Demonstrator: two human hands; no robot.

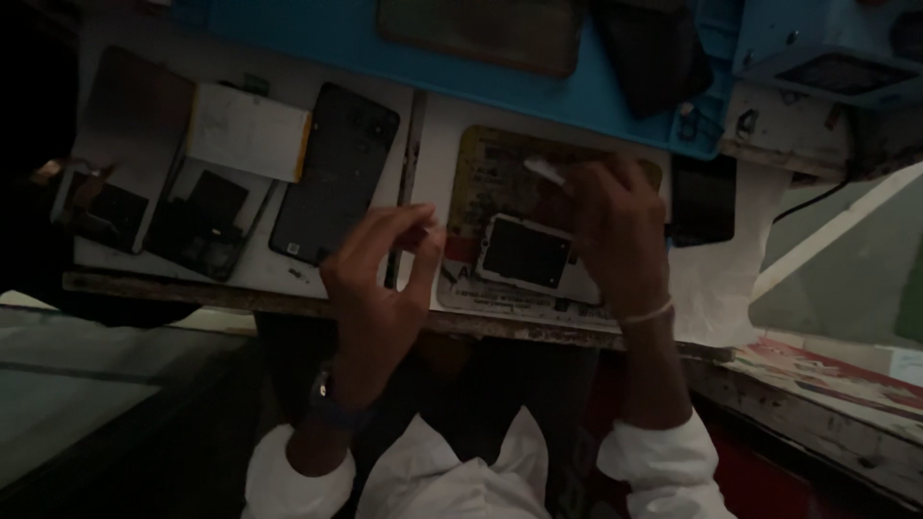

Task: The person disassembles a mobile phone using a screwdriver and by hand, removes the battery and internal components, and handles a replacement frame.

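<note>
Our hands: left hand [380, 279] half-curled, holding nothing, right hand [615, 231] pinching a small white piece [546, 171], both over the white-framed phone [527, 255] near the bench [240, 274] front edge; three dark phones [336, 173] lie left.

The person wears a white shirt with long sleeves, the cuffs pushed back above both wrists. The left hand [380, 279] has a dark wristwatch [327, 394] with a bluish strap on its wrist. The right hand [615, 231] has a thin pale thread band [646, 312] round its wrist.

A dim phone-repair workshop: opened phones [334, 171] and a blue repair mat [461, 67] cover the worn workbench [240, 279].
</note>
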